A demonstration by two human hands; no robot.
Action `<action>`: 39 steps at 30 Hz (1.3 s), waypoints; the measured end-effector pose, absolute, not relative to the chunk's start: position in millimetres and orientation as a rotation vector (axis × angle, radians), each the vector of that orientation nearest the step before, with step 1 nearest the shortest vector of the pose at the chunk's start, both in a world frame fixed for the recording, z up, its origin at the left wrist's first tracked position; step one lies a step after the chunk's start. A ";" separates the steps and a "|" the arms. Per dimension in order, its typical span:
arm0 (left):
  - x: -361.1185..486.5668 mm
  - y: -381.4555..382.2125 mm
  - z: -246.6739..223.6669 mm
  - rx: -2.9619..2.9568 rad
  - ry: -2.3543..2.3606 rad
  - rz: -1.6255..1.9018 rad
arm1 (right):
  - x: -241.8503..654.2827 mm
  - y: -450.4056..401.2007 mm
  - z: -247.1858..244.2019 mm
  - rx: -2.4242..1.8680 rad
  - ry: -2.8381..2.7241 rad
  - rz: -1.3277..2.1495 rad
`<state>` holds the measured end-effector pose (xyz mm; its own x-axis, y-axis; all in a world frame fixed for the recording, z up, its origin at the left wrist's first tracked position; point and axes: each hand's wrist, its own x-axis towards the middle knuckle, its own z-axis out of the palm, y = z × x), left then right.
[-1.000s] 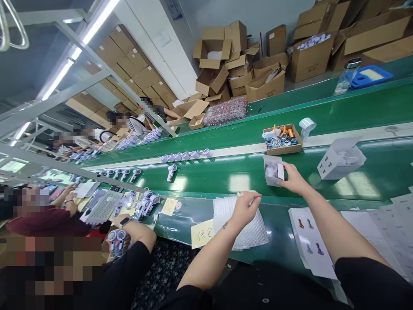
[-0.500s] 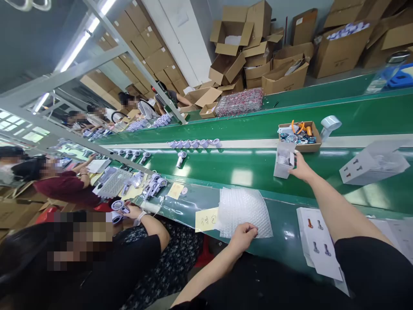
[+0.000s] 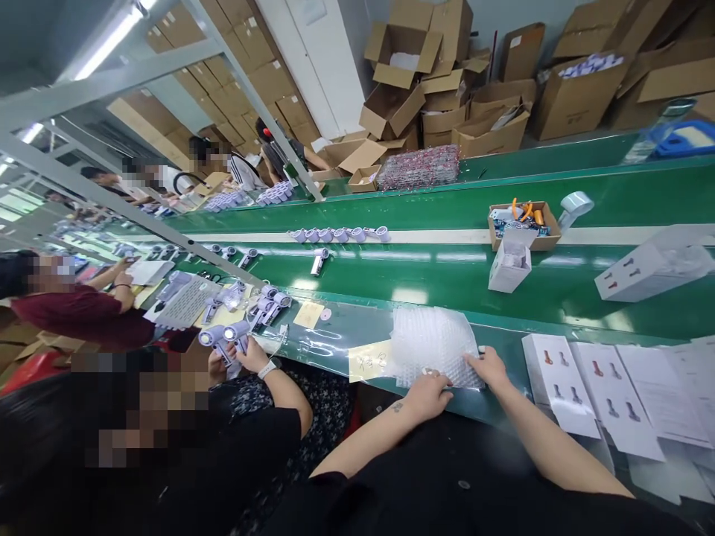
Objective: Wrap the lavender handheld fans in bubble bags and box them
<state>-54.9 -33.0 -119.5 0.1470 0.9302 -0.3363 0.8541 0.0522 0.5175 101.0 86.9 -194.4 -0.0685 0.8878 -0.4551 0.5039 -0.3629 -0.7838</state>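
A stack of clear bubble wrap bags (image 3: 427, 339) lies on the near ledge of the bench in front of me. My left hand (image 3: 429, 394) rests on the stack's front edge, fingers loosely bent with the thumb apart. At the right edge, my right hand (image 3: 490, 370) pinches the bubble wrap between thumb and fingers; its fingertips are partly hard to make out. A yellow note (image 3: 369, 362) with handwriting sticks out on the left side of the stack. Beyond, on the green belt, an open white box (image 3: 509, 268) stands with its flap raised.
Flat printed white boxes (image 3: 561, 387) lie to my right. Another open white box (image 3: 642, 272) is on the belt, near a tape roll (image 3: 575, 208) and a carton of parts (image 3: 550, 234). Lilac handheld fans (image 3: 319, 260) stand leftward. A co-worker (image 3: 268, 402) sits close on my left.
My right hand has let go of the white box on the belt and come back to the bubble wrap. My left hand stays at the stack. The co-worker now holds up two fans.
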 end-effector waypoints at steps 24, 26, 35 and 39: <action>-50.3 -2.3 -82.9 1.684 1.488 0.560 | 130.8 55.3 -106.0 -1.262 -0.606 1.878; -47.8 -3.5 -75.2 1.479 1.458 0.692 | 132.8 56.7 -98.3 -1.232 -0.579 1.891; -38.8 -14.0 -52.8 0.956 1.439 1.106 | 139.1 51.1 -77.9 -1.160 -0.501 1.992; -37.3 -21.7 -44.2 1.038 1.499 1.117 | 140.7 50.6 -74.7 -1.160 -0.468 2.044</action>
